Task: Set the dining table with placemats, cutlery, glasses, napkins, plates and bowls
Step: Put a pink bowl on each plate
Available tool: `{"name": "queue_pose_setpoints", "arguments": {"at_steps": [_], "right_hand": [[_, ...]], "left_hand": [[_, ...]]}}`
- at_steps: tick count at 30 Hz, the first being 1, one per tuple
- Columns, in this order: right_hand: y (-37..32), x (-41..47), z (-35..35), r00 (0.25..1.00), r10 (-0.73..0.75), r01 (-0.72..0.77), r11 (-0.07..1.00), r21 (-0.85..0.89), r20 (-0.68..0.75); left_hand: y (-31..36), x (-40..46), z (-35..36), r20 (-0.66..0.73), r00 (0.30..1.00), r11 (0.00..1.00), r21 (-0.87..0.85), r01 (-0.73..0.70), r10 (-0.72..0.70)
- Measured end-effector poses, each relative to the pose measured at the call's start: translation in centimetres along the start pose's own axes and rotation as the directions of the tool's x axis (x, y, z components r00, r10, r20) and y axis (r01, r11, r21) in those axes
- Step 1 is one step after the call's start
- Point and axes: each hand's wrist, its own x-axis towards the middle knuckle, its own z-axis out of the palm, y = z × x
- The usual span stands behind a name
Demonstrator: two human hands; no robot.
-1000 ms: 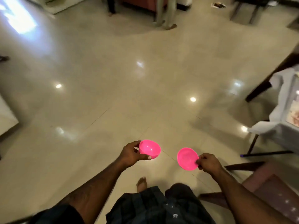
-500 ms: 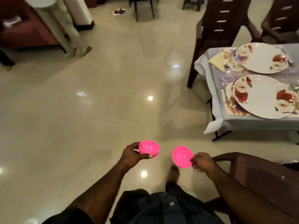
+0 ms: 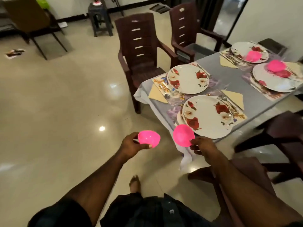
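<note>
Both forearms are extending forward and slightly inward from the bottom of the view, over the tiled floor (image 3: 49,104) just short of the bench (image 3: 229,79). The left hand (image 3: 131,144) is cupping a pink bowl (image 3: 149,138) from its near side, fingers curled round the wall and thumb lying along the lower edge; the bowl's mouth is tilting away from the person, toward the right. The right hand (image 3: 202,145) is pinching the rim of a second pink bowl (image 3: 183,135) between thumb and fingers (image 3: 194,142); this bowl is standing on edge, its round face toward the camera, overlapping the near corner of the bench in view. Which face that is cannot be told.

The near floral plate (image 3: 207,116) is lying just beyond the second pink bowl. Two far pink bowls (image 3: 253,56) are sitting on the far plates. No legible writing is showing anywhere.
</note>
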Motion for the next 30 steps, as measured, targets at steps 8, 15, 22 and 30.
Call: {"name": "queue_pose_setpoints", "arguments": {"at_steps": [8, 15, 22, 30], "right_hand": [[-3.8, 3.5, -1.8, 0.948, 0.167, -0.071, 0.94, 0.334, -0.27], [-6.6, 10.7, -5.9, 0.928, 0.207, -0.064, 0.908, 0.414, -0.31], [-9.3, 20.9, -7.9, 0.919, 0.225, -0.146, 0.957, 0.25, -0.324], [-10.6, 25.3, -9.5, 0.901, 0.063, -0.136, 0.98, -0.142, -0.43]], "left_hand": [[10.5, 13.1, 2.5, 0.298, 0.933, 0.965, 0.101, -0.243, 0.203], [20.1, 20.9, 5.1, 0.319, 0.908, 0.946, 0.084, -0.313, 0.272], [26.2, 25.9, 7.6, 0.248, 0.924, 0.935, 0.132, -0.329, 0.29], [29.5, 29.4, 10.0, 0.255, 0.938, 0.945, 0.164, -0.281, 0.235]]}}
